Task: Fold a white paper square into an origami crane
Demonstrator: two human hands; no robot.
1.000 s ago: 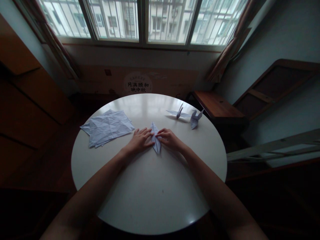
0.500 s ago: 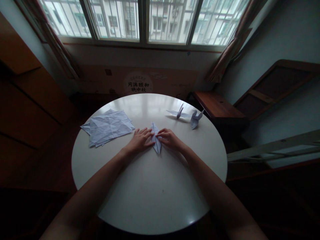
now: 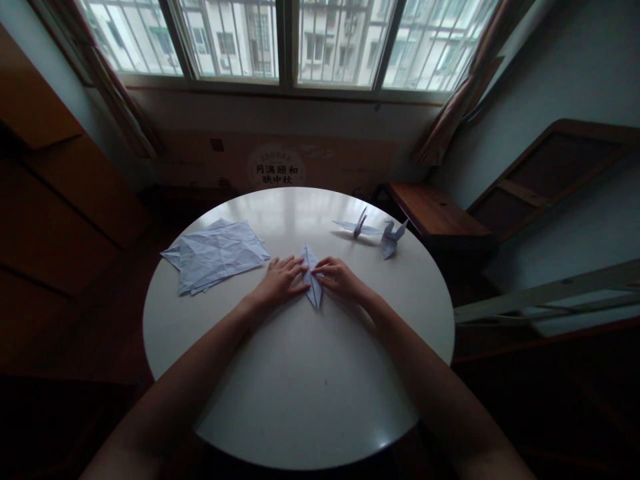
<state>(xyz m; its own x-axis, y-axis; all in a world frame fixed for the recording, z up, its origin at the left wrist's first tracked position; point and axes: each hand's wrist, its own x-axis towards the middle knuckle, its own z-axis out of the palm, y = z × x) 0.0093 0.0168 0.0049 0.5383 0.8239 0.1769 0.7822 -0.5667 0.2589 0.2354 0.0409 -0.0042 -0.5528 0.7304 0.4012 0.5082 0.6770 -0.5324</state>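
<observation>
White table [image 3: 310, 387] underneath, the left hand [image 3: 280, 280] lies palm down, fingers loose and extended onto the paper [image 3: 314, 293]; the right hand [image 3: 339, 277] bends inward, fingertips bunched on the paper's right side, though whether they pinch it I cannot tell. Between the hands, the paper is a pale, slim, folded diamond with a central crease. Its long axis runs near to far, the far tip leaning slightly left.

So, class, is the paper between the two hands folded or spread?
Folded: the paper makes a narrow diamond with pointed ends and a line down its middle.
</observation>
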